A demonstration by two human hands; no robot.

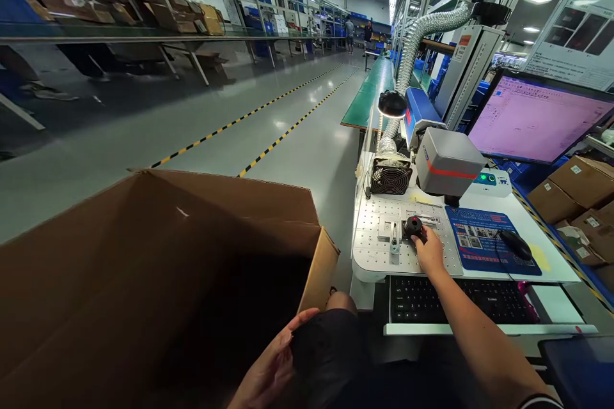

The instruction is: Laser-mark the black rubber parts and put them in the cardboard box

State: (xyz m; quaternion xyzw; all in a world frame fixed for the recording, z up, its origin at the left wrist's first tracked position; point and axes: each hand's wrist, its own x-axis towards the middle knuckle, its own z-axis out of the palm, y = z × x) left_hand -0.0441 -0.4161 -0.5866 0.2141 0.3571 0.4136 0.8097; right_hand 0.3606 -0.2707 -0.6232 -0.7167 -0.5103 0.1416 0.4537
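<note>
My right hand (pixel 428 248) is closed around a small round black part (pixel 413 227) on the perforated metal plate (pixel 371 255) of a bench machine. A metal fixture (pixel 394 239) sits just left of the part, and the machine's grey head with a red stripe (pixel 451 163) is above and to the right. My left hand (pixel 271 361) is low in the view, beside the right edge of a large open cardboard box (pixel 259 201). Its fingers are partly extended near my knee, and whether anything lies in the palm is hidden. The box's interior is dark.
A keyboard (pixel 465 300) lies on a tray below the plate. A blue mat (pixel 480 239) with a black mouse (pixel 515 245) is to the right, under a monitor (pixel 542 116). A fan (pixel 391 177) and a flexible duct stand behind the plate. Cardboard boxes are at far right.
</note>
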